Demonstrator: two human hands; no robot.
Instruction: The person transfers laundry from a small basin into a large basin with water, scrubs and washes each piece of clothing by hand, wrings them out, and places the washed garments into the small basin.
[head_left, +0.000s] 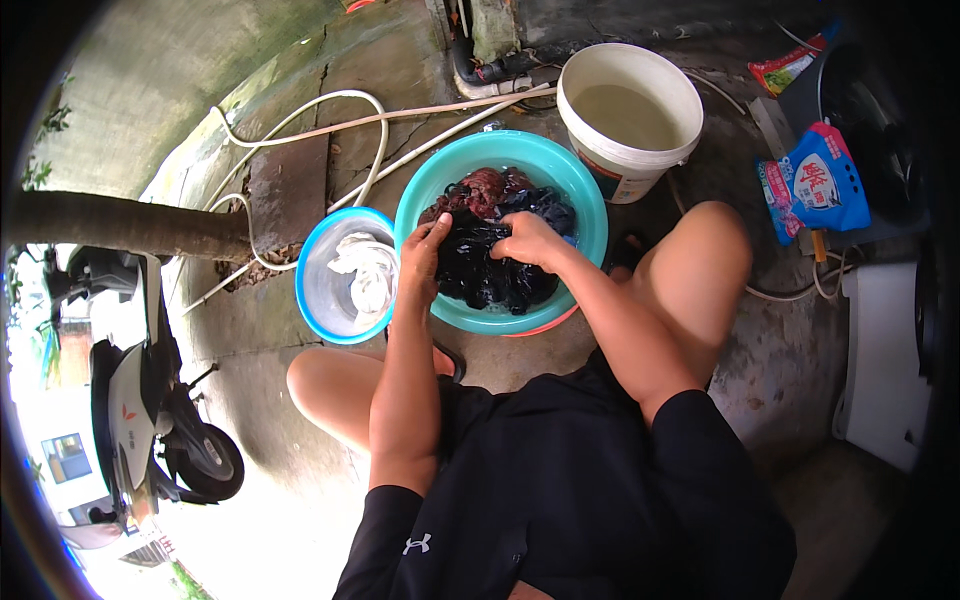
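Observation:
A turquoise plastic basin (504, 325) stands before me, with wet clothes in it. My left hand (421, 259) grips the left side of a wet black garment (480, 262). My right hand (526, 241) holds the same garment near its upper right part, fingers curled into the cloth. Behind it lie a dark red cloth (484, 191) and a dark blue-grey cloth (556, 211). To the left is a smaller blue-rimmed basin (306, 304) with a white cloth (369, 281) inside.
A white bucket (628, 161) of cloudy water stands behind the basin at right. Pale hoses (382, 120) lie across the concrete floor. A blue detergent bag (821, 184) is at far right. A tree trunk (127, 225) and a parked scooter (135, 405) are at left.

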